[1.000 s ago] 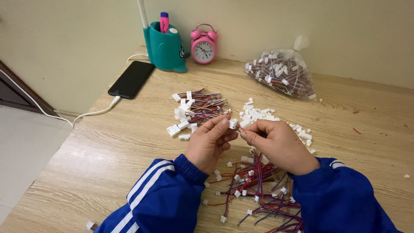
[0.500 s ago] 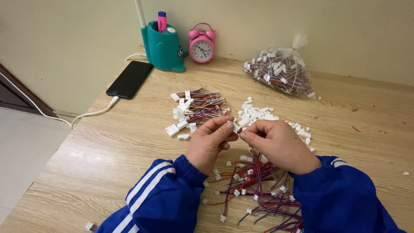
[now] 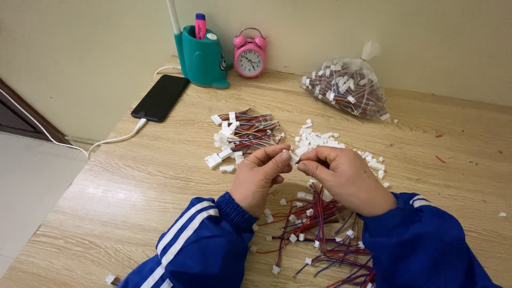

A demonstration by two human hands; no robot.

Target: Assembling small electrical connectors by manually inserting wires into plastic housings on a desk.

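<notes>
My left hand and my right hand meet fingertip to fingertip above the wooden table. Together they pinch a small white connector with a red wire hanging down from it. Under my wrists lies a loose tangle of red and dark wires with white plugs. Just beyond my fingers sits a heap of small white connector housings. To its left is a bundle of multicoloured wires with white plugs. Both sleeves are blue with white stripes.
A clear plastic bag of wired connectors lies at the back right. A pink alarm clock and a teal pen holder stand by the wall. A black phone on a white cable lies at the table's left edge.
My hands stay pinched together on the connector and have barely shifted; the red wire hanging beneath them shows more plainly now.
</notes>
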